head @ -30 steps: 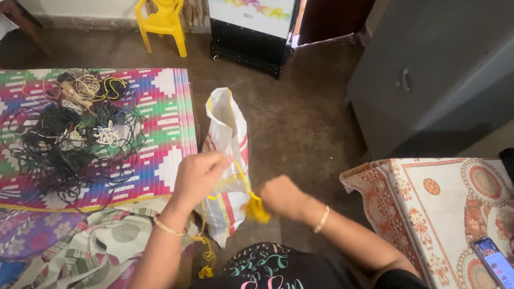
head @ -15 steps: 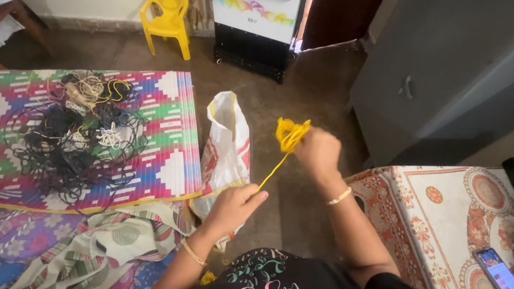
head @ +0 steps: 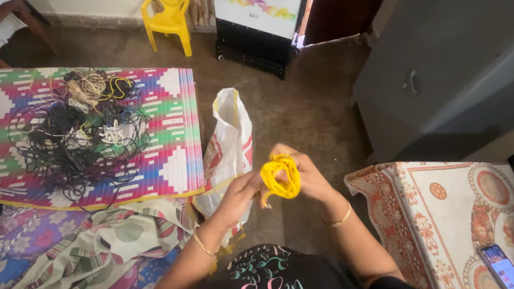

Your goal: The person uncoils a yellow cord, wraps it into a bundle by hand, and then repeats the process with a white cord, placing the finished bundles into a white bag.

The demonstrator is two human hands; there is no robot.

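At frame centre, the right hand [head: 309, 174] and left hand [head: 239, 192] both grip a coiled yellow cord [head: 280, 178], seemingly light and limp, best pinched across its loops.

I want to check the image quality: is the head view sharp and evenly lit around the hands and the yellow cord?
Head view: left hand, right hand and the coiled yellow cord are fairly sharp, with slight softness; light is soft, without glare; the doorway at top is dark; edges bend from wide-lens distortion.
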